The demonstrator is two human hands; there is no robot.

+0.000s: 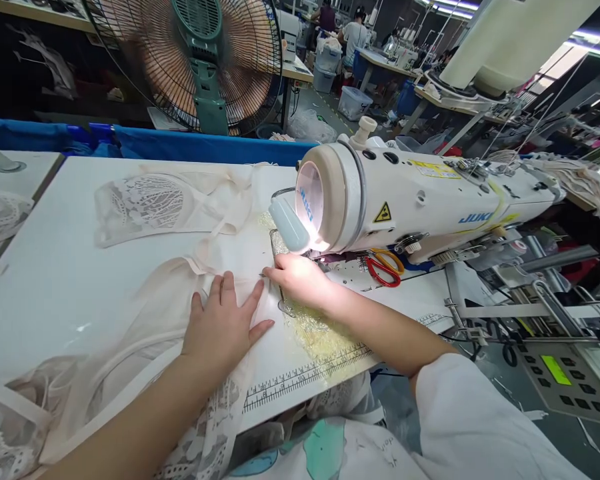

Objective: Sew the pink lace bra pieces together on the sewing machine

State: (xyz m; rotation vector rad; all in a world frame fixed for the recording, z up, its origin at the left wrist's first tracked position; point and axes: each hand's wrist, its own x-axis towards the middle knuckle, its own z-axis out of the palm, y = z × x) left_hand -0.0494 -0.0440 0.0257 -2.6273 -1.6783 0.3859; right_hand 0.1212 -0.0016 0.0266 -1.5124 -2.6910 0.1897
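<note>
My left hand [225,323] lies spread over pale sheer lingerie fabric [165,300] on the white sewing table [45,267]. Its fingertips press down on the cloth. To the right, my right hand [300,280] is closed beside the needle area of a white sewing machine [390,193]. A small dark tip shows at its fingers, but what they grip is too hidden to name. Lace-trimmed straps of the same garment trail under my left forearm. A lace cup piece [150,203] rests farther back on the table.
Red- and orange-handled scissors [387,268] lie under the machine arm. A printed ruler [305,380] runs along the front edge, near yellowed tape [325,337]. Behind the blue cloth border [205,148] stands a large fan [205,60]. A control panel [563,380] sits at right; people work far back.
</note>
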